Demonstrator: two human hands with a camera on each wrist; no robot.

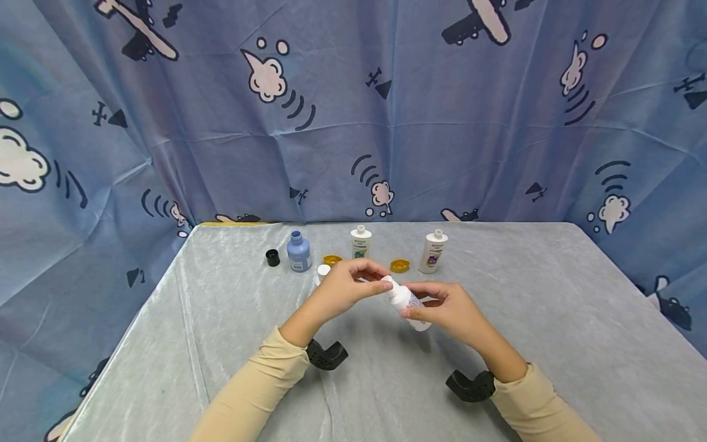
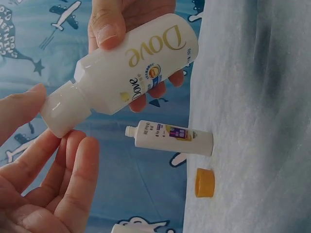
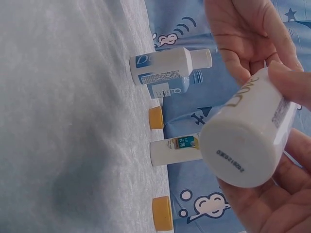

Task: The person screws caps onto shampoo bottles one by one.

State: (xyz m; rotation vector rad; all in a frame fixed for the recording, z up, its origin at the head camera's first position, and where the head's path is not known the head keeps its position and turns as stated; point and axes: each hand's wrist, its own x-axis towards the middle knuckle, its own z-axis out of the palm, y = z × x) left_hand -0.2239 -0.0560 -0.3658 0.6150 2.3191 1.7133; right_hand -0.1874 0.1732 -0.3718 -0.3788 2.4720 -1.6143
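Observation:
A white Dove bottle (image 2: 138, 65) is held tilted above the table, its neck toward my left hand. My right hand (image 1: 450, 307) grips the bottle's body, thumb on one side and fingers around the other. With thumb and fingertips, my left hand (image 1: 350, 282) pinches the white cap (image 2: 65, 109) at the neck. The bottle's base, with a printed code, faces the camera in the right wrist view. Close behind the left hand stands a second white Dove bottle (image 3: 170, 67) with a white cap, mostly hidden by that hand in the head view.
Uncapped along the back stand a blue bottle (image 1: 299, 253) and two white bottles, one at centre (image 1: 360, 243) and one at right (image 1: 433, 253). A black cap (image 1: 272, 257) and two yellow caps (image 1: 332, 260) (image 1: 400, 266) lie among them. A patterned curtain (image 1: 353, 110) hangs behind the grey-covered table (image 1: 552, 319).

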